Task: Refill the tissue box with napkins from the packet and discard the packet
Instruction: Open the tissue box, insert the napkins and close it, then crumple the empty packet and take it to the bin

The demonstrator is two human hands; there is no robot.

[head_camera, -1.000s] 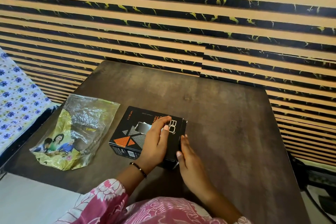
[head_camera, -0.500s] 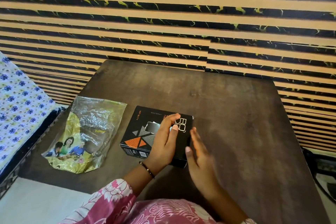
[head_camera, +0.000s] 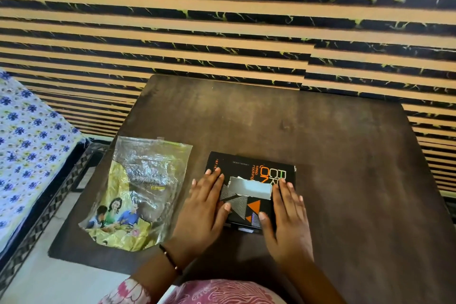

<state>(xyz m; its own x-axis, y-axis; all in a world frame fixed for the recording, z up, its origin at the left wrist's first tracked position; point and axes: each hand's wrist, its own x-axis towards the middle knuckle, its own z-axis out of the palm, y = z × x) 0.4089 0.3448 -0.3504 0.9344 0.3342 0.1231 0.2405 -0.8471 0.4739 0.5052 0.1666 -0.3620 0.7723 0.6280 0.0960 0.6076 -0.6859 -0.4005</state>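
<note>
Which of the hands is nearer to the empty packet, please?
Left. The left hand rests on the box beside the packet; the right hand rests on the box's far side.

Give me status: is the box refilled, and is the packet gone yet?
Refill looks done: the black cardboard tissue box is closed, white napkin showing in its slot. In hand: left hand and right hand rest flat on its two ends. Left: the crumpled clear-and-yellow plastic packet, apparently empty, lies beside it on the dark brown table, not discarded.

Dim, warm indoor light; slight motion blur.
Glare whitens my packet (head_camera: 138,190); wall (head_camera: 222,20) stripes bow, perhaps lens distortion.
</note>
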